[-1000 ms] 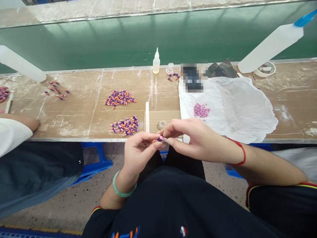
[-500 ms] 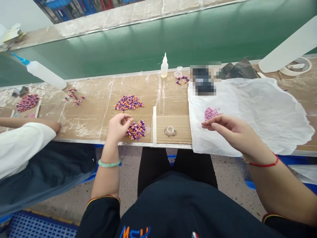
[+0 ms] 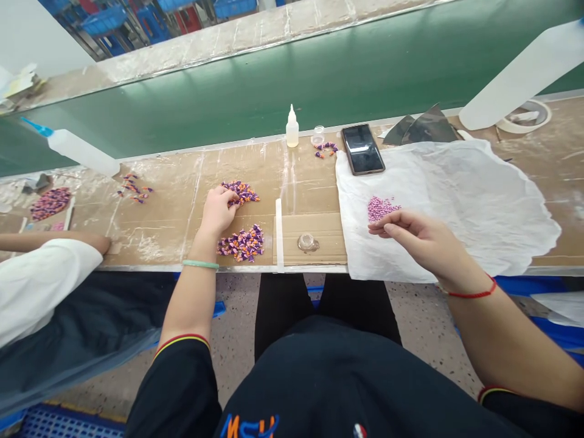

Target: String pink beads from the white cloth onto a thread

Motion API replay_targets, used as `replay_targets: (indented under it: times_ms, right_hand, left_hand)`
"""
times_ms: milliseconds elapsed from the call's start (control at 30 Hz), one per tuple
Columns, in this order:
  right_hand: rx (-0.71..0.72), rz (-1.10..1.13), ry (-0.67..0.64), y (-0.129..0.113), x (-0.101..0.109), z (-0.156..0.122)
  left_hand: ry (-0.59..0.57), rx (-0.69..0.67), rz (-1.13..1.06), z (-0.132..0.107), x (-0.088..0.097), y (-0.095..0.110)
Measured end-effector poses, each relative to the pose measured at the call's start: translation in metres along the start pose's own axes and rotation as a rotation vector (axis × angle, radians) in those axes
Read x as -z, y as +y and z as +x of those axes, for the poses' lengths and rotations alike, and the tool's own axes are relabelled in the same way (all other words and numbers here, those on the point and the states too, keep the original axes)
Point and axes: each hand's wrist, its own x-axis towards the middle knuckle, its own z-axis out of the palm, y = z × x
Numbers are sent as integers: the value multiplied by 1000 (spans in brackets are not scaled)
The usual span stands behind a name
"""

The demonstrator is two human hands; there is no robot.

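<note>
My left hand (image 3: 220, 208) reaches to the far pile of small purple-and-orange pieces (image 3: 246, 192), its thumb and fingers drawn together at the pile's left edge. What lies between those fingertips is hidden. Closer to the table edge is a second pile of purple, orange and pink pieces (image 3: 244, 243). My right hand (image 3: 413, 236) hovers over the white cloth (image 3: 479, 201), just in front of a heap of tiny pink beads (image 3: 381, 208). Its fingers are pressed together with the thumb close by; anything held there is too small to make out. Between the hands, a small clear dish (image 3: 306, 242) sits on cardboard (image 3: 326, 225).
A white strip (image 3: 279, 234) lies left of the dish. Toward the back stand a dropper bottle (image 3: 292, 129) and a phone (image 3: 364, 149). Large white bottles (image 3: 84, 152) lean at both sides, with a tape roll (image 3: 524, 118) at right. A co-worker's arm (image 3: 55, 243) rests at left.
My left hand has moved away from me, from beside the near pile to the far pile. My right hand stays by the pink beads. The view has shifted slightly.
</note>
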Motion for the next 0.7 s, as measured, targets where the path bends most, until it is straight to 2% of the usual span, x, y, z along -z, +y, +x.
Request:
replay_targets:
  times_ms: [267, 400, 467, 533, 600, 700]
  right_hand:
    - [-9, 14, 8, 0, 2, -3]
    - [4, 47, 52, 6, 8, -4]
    - [23, 57, 98, 10, 12, -4]
    - [42, 64, 152, 16, 15, -3]
    - [55, 64, 196, 23, 18, -2]
    - [84, -59, 235, 35, 20, 1]
  left_hand:
    - [-40, -67, 77, 10, 3, -4]
    - [101, -81, 17, 1, 15, 0]
    - [188, -65, -103, -9, 24, 9]
    - [222, 7, -302, -22, 32, 23]
    - [139, 48, -543, -36, 37, 43]
    - [-37, 19, -867, -58, 35, 81]
